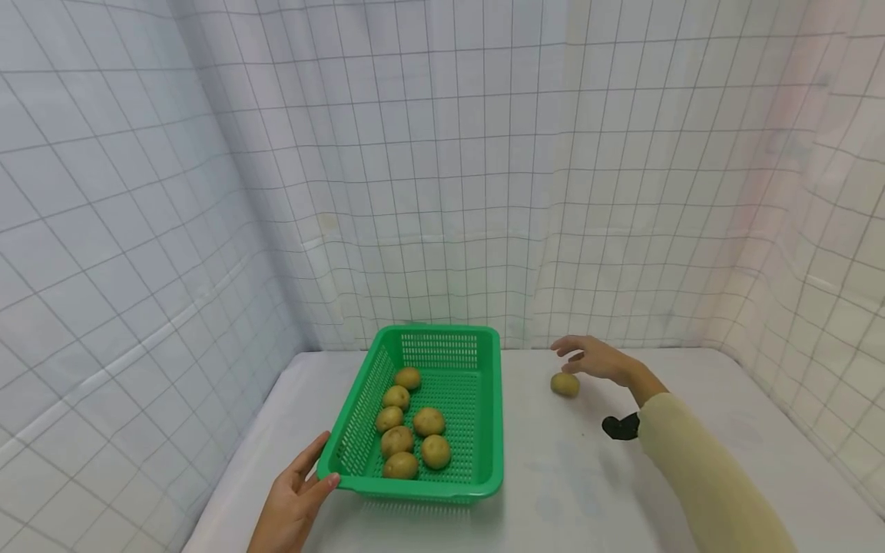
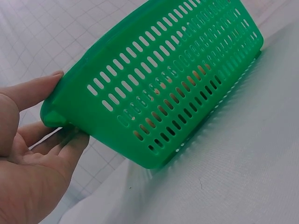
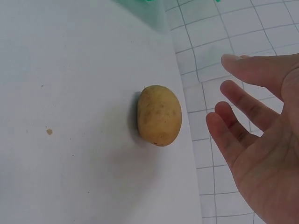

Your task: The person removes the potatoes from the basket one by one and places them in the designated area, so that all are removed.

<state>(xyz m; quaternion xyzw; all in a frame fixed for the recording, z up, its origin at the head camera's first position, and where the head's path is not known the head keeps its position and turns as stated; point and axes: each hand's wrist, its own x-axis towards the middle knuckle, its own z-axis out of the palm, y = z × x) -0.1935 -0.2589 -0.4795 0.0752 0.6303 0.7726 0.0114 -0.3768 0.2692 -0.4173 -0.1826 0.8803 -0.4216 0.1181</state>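
Observation:
A green plastic basket [image 1: 488, 476] with slotted walls stands on the white surface, several potatoes [image 1: 397, 442] lying mostly along its left half. At its near left corner my left hand [image 1: 293, 499] grips the rim, thumb on top and fingers underneath; the left wrist view shows this hold on the basket [image 2: 154, 84] from outside. One lone potato [image 1: 565, 385] lies to the right of the basket. Just above that potato hovers my right hand [image 1: 594, 359], fingers loosely bent. In the right wrist view a gap separates the fingers from the potato [image 3: 160, 115].
White cloth walls [image 1: 442, 192] with a dark grid surround the white table [image 1: 553, 491] at the back and both sides. A black object [image 1: 620, 427] sits at the right sleeve's cuff. Small specks [image 3: 49, 132] dot the surface near the lone potato.

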